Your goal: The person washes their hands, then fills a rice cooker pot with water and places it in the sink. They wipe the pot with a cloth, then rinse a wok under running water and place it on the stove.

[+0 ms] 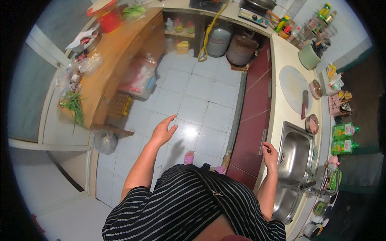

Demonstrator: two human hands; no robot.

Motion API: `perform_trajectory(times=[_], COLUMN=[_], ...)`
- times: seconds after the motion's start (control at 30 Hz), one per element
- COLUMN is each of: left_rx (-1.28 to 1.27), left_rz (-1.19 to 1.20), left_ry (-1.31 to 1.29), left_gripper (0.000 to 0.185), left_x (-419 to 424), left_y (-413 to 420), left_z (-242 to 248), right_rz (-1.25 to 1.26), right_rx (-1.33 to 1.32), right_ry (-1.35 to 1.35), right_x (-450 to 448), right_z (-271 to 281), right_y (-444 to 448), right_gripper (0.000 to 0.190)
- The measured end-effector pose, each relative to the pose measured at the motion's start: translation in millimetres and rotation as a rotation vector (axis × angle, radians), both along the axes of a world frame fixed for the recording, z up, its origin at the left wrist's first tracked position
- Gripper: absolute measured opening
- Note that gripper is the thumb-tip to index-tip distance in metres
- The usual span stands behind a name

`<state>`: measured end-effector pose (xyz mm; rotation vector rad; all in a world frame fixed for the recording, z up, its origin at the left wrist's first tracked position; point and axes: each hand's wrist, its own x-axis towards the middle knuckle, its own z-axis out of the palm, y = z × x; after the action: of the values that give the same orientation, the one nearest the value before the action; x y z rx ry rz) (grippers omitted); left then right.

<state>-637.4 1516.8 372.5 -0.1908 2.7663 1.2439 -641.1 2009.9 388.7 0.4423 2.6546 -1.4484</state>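
Note:
My left hand [164, 131] is held out over the tiled floor [193, 87], thumb and fingers apart, with nothing in it. On the other side, my right hand [270, 157] hangs at the counter's front edge, near the metal handle [262, 143] of a dark red cabinet [250, 147]. Its fingers are loosely bent and no object shows in them; whether it touches the edge I cannot tell. Right of it lies the steel double sink [297, 156]. Farther along the cream countertop [277, 108] are a round cutting board [291, 81], a cleaver [305, 102] and a bowl of meat [312, 124].
A wooden table [105, 69] on the left carries green onions [74, 107], plastic bags and a red container [110, 22]. Beneath it stand a plastic bin [141, 81] and a basket [119, 105]. A gas cylinder [218, 42] and yellow hose [206, 39] are ahead, below a stove [253, 18].

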Motion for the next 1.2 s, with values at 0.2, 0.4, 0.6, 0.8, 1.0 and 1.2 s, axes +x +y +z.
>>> perform_trajectory(times=[0.2, 0.4, 0.6, 0.8, 1.0, 1.2], left_rx=[-0.032, 0.004, -0.002, 0.073, -0.08, -0.049], left_rz=[0.01, -0.056, -0.255, -0.497, -0.895, -1.287], left_ry=[-0.031, -0.033, -0.122, -0.113, -0.121, -0.274], left_gripper=[0.043, 0.04, 0.043, 0.05, 0.052, 0.042], left_x=[18, 19, -15, -43, -71, -65], left_y=[-17, -24, 29, 126, 212, 316], left_z=[-9, -28, -34, -11, -30, -32], right_rz=[0.084, -0.047, -0.245, -0.529, -0.807, -1.233], right_rx=[0.029, -0.423, 0.443, 0.339, 0.199, -0.156], right_ry=[0.012, -0.056, 0.274, 0.306, 0.296, 0.178], right_x=[-6, 1, 53, 133, 228, 346], right_z=[-2, 46, 36, 25, 11, 27], right_y=[-20, -40, 18, 72, 86, 50], right_gripper=[0.025, 0.028, 0.047, 0.024, 0.019, 0.025])
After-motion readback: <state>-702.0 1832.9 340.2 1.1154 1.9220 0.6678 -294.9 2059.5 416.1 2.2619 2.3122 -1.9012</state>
